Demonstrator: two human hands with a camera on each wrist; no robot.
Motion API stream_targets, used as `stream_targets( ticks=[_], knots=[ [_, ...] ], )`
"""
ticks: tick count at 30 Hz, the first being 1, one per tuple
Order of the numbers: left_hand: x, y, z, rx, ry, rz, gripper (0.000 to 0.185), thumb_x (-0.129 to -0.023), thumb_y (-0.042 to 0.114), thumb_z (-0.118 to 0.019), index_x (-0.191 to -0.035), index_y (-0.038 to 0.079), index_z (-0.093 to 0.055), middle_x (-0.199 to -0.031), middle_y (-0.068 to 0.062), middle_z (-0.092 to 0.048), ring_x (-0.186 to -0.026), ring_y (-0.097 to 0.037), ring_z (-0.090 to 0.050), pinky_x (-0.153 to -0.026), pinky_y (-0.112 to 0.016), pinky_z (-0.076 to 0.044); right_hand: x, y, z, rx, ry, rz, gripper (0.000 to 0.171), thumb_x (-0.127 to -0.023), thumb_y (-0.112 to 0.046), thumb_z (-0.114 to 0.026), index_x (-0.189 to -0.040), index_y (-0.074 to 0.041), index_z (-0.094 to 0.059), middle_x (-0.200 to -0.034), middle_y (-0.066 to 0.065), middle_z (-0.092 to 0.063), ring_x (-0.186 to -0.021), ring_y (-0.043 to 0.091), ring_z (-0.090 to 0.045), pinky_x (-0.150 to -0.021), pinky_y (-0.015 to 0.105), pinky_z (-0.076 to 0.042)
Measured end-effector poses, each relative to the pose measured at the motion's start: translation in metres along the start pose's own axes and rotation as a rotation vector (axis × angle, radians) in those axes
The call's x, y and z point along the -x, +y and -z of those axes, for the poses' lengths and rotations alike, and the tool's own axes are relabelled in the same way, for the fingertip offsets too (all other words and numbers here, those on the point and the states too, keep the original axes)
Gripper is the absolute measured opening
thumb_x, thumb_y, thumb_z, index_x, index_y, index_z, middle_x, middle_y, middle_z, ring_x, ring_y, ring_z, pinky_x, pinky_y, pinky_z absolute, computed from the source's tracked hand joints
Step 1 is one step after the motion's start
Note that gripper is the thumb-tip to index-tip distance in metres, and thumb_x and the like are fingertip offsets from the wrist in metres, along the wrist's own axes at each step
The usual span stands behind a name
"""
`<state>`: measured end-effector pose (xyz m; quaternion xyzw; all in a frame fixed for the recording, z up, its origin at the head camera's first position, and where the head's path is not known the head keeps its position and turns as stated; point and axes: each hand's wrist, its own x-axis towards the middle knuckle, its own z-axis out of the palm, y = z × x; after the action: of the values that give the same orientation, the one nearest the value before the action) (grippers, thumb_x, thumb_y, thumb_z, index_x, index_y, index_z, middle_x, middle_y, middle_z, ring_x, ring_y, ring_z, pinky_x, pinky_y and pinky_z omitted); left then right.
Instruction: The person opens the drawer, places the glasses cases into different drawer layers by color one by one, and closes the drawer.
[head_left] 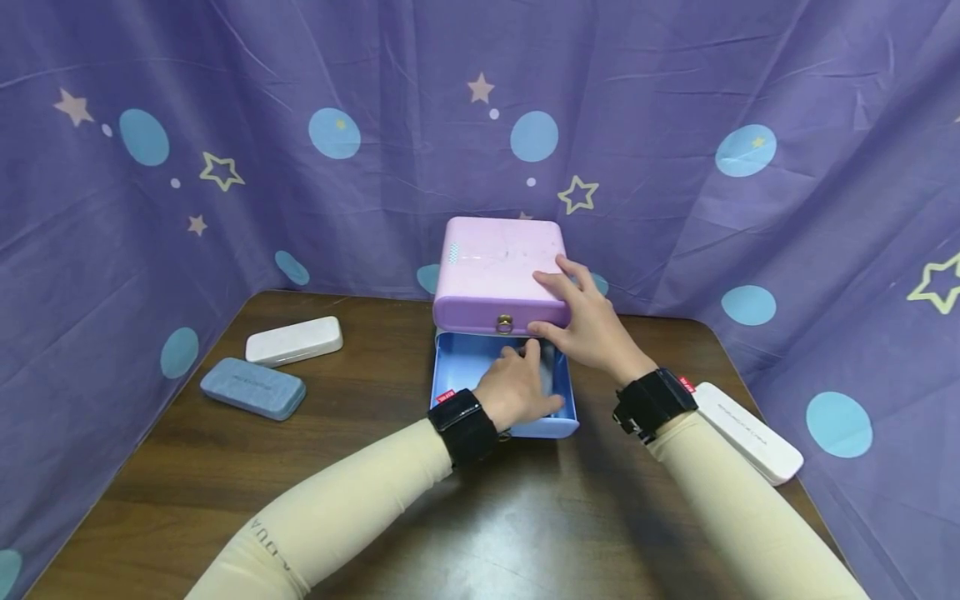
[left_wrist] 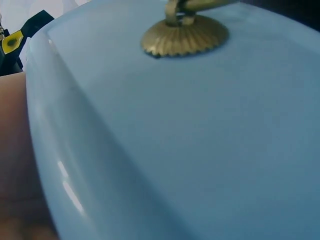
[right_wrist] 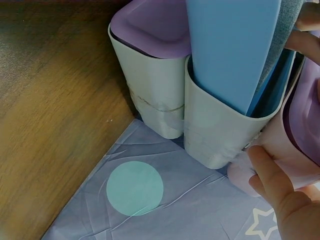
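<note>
at table centre, blue drawer [head_left: 450, 367] sticks out toward 6 o'clock from under pink box [head_left: 498, 271]. left hand [head_left: 517, 387] reaches inside, fingers curled, tips hidden, so can't tell if it holds anything. right hand [head_left: 588, 321] fingers spread on box's 3 o'clock corner. white case [head_left: 750, 431] partly hidden behind right wrist.

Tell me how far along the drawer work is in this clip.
Done: the blue drawer is pulled out of the pink box. In hand: the left hand reaches inside it while the right hand steadies the box. Left: three cases, blue, white and white, lie on the table.
</note>
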<state>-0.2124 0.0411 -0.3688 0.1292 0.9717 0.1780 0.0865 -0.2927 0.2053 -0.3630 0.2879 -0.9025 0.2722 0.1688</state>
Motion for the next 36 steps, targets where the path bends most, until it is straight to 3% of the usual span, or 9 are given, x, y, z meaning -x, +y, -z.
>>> stream_targets(
  ticks=[5, 13, 21, 36],
  knots=[
    [-0.0016, 0.0027, -0.0015, -0.009, -0.005, 0.016, 0.086, -0.094, 0.058, -0.075, -0.153, 0.008, -0.038, -0.131, -0.026, -0.059, -0.101, -0.030, -0.069, -0.083, -0.041, -0.061, 0.0001, -0.0004, 0.0001, 0.001, -0.006, -0.009, 0.077, -0.090, -0.030, -0.088, -0.157, -0.017, -0.051, -0.171, 0.021, -0.025, -0.142, 0.056, -0.045, -0.105, 0.072, -0.045],
    [-0.0052, 0.0082, -0.0055, -0.033, -0.002, 0.034, 0.082, -0.098, 0.055, -0.070, -0.155, 0.006, -0.037, -0.134, -0.026, -0.060, -0.116, -0.032, -0.068, -0.093, -0.041, -0.058, -0.0002, 0.0000, -0.0002, -0.005, 0.000, -0.001, 0.077, -0.090, -0.028, -0.088, -0.156, -0.016, -0.051, -0.171, 0.022, -0.025, -0.142, 0.056, -0.046, -0.104, 0.071, -0.047],
    [-0.0079, 0.0071, -0.0058, -0.022, -0.040, 0.039, 0.083, -0.100, 0.057, -0.069, -0.155, 0.006, -0.034, -0.138, -0.026, -0.059, -0.117, -0.031, -0.067, -0.094, -0.041, -0.058, -0.0004, -0.0003, 0.0000, -0.003, 0.002, 0.003, 0.078, -0.090, -0.028, -0.089, -0.157, -0.016, -0.051, -0.171, 0.022, -0.025, -0.141, 0.056, -0.047, -0.104, 0.070, -0.047],
    [-0.0094, 0.0000, -0.0033, -0.004, -0.070, -0.018, 0.086, -0.101, 0.054, -0.068, -0.160, 0.003, -0.030, -0.143, -0.025, -0.056, -0.125, -0.032, -0.063, -0.099, -0.044, -0.056, -0.0004, 0.0001, -0.0009, -0.004, -0.001, 0.001, 0.078, -0.089, -0.028, -0.089, -0.156, -0.016, -0.051, -0.171, 0.023, -0.025, -0.141, 0.056, -0.047, -0.104, 0.071, -0.047]
  ],
)
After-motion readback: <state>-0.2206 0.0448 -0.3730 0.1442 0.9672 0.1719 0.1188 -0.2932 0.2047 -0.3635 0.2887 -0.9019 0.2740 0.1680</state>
